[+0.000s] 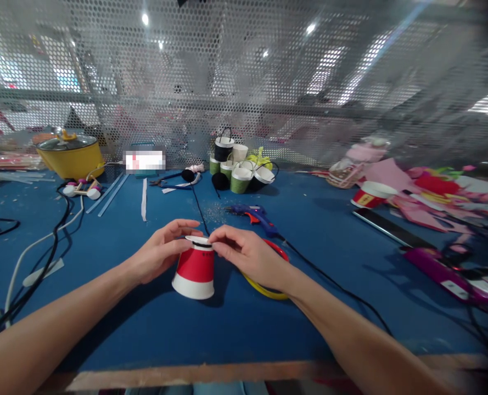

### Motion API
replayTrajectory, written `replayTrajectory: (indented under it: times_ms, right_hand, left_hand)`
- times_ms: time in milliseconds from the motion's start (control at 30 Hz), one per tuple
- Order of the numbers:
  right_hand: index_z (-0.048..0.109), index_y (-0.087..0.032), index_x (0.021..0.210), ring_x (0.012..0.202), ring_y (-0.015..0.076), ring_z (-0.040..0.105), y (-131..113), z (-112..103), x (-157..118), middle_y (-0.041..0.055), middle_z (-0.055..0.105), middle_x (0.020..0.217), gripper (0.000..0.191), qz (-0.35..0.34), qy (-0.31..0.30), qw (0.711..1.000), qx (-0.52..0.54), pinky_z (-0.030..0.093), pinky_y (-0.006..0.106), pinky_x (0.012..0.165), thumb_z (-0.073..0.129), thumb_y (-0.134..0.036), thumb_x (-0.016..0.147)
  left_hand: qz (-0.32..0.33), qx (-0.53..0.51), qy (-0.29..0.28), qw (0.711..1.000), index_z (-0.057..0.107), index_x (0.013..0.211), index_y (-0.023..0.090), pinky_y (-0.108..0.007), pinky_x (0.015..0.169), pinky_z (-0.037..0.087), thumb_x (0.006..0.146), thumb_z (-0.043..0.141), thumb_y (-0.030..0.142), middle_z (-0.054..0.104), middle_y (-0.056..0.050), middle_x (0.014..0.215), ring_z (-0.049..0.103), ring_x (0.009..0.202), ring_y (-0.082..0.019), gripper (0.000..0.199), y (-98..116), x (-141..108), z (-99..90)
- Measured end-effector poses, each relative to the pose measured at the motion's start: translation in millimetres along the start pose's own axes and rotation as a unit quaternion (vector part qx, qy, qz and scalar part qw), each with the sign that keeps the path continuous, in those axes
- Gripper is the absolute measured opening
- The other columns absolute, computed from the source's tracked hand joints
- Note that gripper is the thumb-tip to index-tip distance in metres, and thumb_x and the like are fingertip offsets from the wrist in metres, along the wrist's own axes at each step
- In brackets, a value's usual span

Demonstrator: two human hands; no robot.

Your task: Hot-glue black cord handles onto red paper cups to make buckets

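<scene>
A red and white paper cup (195,269) stands upside down, its wide white end low and its narrow end up. Black cord (200,219) runs from a dark ball of yarn (188,175) to the cup's top edge, where a black line lies along the edge. My left hand (161,249) is closed around the left side of the cup's top, thumb in front and fingers behind. At the right of that edge, my right hand (244,251) pinches the black cord between thumb and fingertips. Yellow and red rings (268,291) lie partly hidden under my right hand.
Beyond the hands lies a blue glue gun (254,214) with its cable trailing right. Small cups (241,180), pliers (172,178) and a yellow pot (71,156) stand or lie farther back. A phone (392,229), purple tool (441,274) and pink scraps are at right; cables (56,236) at left.
</scene>
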State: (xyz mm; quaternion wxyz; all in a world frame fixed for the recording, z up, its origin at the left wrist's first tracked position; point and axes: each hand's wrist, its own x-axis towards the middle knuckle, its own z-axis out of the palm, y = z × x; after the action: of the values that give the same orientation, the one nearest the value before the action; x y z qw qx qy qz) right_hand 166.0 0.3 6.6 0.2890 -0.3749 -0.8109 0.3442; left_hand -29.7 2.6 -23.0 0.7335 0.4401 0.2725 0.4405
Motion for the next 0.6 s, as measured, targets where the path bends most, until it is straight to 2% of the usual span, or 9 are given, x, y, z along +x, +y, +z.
replayTrajectory:
  times_ms: [200,467,600]
  right_hand:
    - [0.056,-0.019,0.086,0.073,0.0122,0.053,-0.7,-1.0,-0.5,0.001,0.06,0.082,0.011,-0.013,0.001,1.0,-0.022,0.042,0.024,0.065,0.045,-0.02,0.085]
    - [0.056,-0.019,0.086,0.07,0.0115,0.052,-2.8,-0.6,-0.5,0.001,0.061,0.082,0.011,-0.008,0.002,1.0,-0.03,0.042,0.023,0.062,0.045,-0.019,0.085]
    - [0.056,-0.018,0.086,0.07,0.0114,0.053,-4.3,-0.1,-0.4,0.0007,0.062,0.081,0.01,-0.01,0.006,0.999,-0.038,0.042,0.023,0.063,0.046,-0.018,0.085]
  left_hand:
    - [0.003,0.019,0.012,1.0,0.058,0.1,0.018,-0.035,0.083,0.042,0.068,0.069,0.021,0.061,-0.006,0.099,0.059,0.088,-0.019,0.034,-0.2,-1.3,-0.5]
    - [0.009,0.026,0.006,1.0,0.058,0.098,0.019,-0.034,0.084,0.041,0.069,0.067,0.023,0.061,-0.005,0.099,0.058,0.088,-0.018,0.031,0.1,-0.1,-0.6]
    - [0.004,0.089,-0.014,0.996,0.052,0.106,0.021,-0.034,0.083,0.041,0.068,0.069,0.027,0.058,-0.005,0.103,0.057,0.092,-0.02,0.042,0.0,-2.5,2.2]
